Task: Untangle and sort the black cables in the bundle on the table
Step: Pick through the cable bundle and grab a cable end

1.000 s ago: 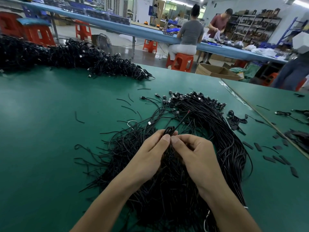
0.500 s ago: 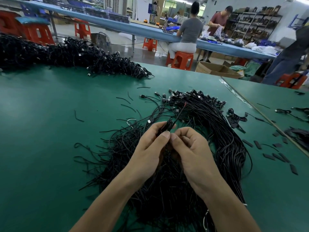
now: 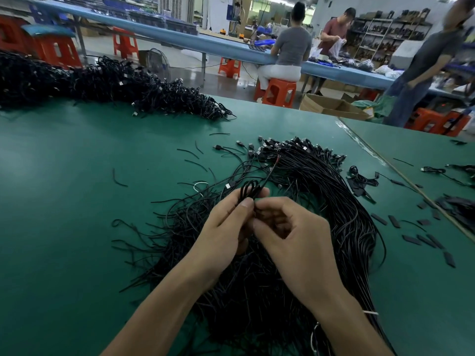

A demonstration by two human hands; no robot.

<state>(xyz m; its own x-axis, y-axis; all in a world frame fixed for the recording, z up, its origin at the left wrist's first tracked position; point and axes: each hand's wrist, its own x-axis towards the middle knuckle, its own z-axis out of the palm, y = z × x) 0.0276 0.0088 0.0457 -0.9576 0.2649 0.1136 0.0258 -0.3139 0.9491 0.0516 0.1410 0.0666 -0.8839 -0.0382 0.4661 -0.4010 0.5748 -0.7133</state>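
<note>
Above the bundle [image 3: 334, 201] of black cables on a green counter [image 3: 64, 201], a person's left hand [image 3: 226, 224] pinches a small looped cable [image 3: 249, 188]. The right hand [image 3: 295, 235], fingers curled, nips the same strand. The likely hazard is that a sharp tug would cinch the loop into a knot. It could also drag neighbouring strands (many cross loosely at the bundle's left edge) out of their combed run. The loop stands up past the left fingertips, over the bundle's middle. A second heap [image 3: 102, 83] lies well beyond the bundle.
</note>
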